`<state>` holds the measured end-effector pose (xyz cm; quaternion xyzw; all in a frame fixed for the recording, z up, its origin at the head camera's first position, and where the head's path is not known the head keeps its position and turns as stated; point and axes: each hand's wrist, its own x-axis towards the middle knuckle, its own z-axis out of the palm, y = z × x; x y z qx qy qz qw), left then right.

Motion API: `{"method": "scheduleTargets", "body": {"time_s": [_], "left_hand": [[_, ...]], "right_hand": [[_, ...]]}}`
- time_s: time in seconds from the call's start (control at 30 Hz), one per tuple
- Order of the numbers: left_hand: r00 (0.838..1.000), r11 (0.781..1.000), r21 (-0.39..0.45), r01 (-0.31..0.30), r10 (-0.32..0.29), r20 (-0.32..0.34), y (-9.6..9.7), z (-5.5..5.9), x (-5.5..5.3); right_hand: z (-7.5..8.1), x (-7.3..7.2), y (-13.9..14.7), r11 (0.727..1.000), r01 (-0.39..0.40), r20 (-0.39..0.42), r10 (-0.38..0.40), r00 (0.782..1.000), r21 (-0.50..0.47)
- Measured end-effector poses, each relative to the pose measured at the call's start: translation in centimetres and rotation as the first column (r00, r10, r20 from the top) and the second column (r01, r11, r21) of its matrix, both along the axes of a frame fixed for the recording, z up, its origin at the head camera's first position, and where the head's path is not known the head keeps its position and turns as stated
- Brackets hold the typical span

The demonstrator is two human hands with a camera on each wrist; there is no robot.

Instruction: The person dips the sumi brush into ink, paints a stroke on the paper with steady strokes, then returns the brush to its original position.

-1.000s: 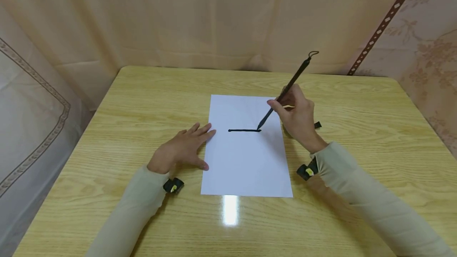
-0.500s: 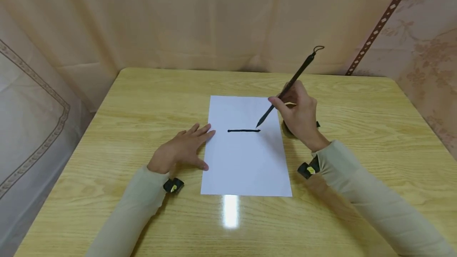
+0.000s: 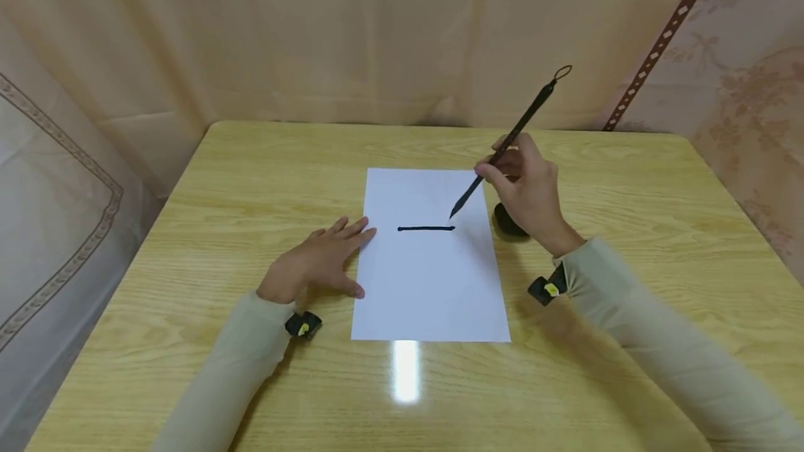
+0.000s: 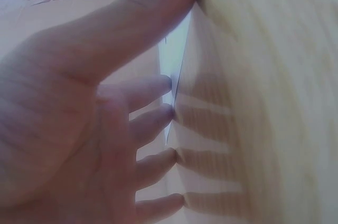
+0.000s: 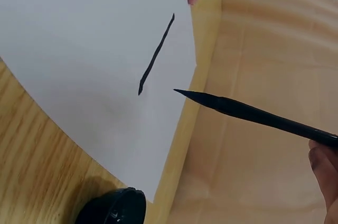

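My right hand [image 3: 530,190] pinches a black calligraphy brush [image 3: 518,125] with a hanging loop at its top end. The brush slants down to the left, and in the right wrist view its pointed tip is apart from the white paper [image 5: 95,28]. One black horizontal stroke [image 3: 427,229] lies across the paper, just below the tip in the head view. Fingers spread, my left hand [image 3: 320,264] rests at the paper's left edge, its fingertips and thumb touching the sheet or the table beside it.
A small dark ink dish [image 3: 510,223] stands right of the paper, partly behind my right hand. The wood-grain table [image 3: 251,159] reaches back to a beige curtain [image 3: 326,40]. A glare spot [image 3: 405,372] shines in front of the sheet.
The brush tip has lifted off the right end of the stroke and risen slightly, and the right hand has moved up, showing more of the ink dish. The left hand stays put.
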<state>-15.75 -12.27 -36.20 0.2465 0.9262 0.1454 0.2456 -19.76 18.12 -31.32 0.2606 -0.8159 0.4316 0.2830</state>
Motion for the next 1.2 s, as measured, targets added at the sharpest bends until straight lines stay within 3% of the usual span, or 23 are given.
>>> {"method": "scheduleTargets", "body": {"time_s": [0.2,0.37,0.5,0.6,0.73,0.87,1.2], "left_hand": [[1.000,1.000,-0.002,0.002,-0.002,0.000,-0.4,0.0,-0.5],[1.000,1.000,-0.007,0.007,-0.007,0.002,-0.6,0.0,-0.7],[1.000,1.000,-0.004,0.009,-0.009,0.002,-0.8,-0.1,-0.7],[1.000,1.000,-0.007,0.015,-0.015,0.001,-0.9,-0.1,-0.7],[1.000,1.000,-0.009,0.021,-0.021,0.000,-1.0,0.0,-0.7],[1.000,1.000,-0.009,0.020,-0.020,0.000,-1.1,-0.1,-0.6],[1.000,1.000,0.006,0.017,-0.018,0.011,-1.3,-0.3,-0.6]], "right_hand": [[0.6,-0.9,0.1,0.990,-0.127,0.013,0.128,0.992,-0.066],[0.6,-1.1,0.5,0.982,-0.190,-0.022,0.190,0.982,-0.018],[0.2,-1.0,1.5,0.951,-0.309,-0.030,0.309,0.951,0.002],[-0.4,-0.8,2.8,0.930,-0.359,-0.046,0.363,0.931,0.079],[-1.1,-0.6,4.9,0.912,-0.303,-0.098,0.340,0.935,0.276],[-1.8,-0.1,7.1,0.869,-0.267,-0.093,0.333,0.938,0.416],[-3.4,1.0,10.8,0.743,-0.245,-0.076,0.369,0.926,0.622]]}}
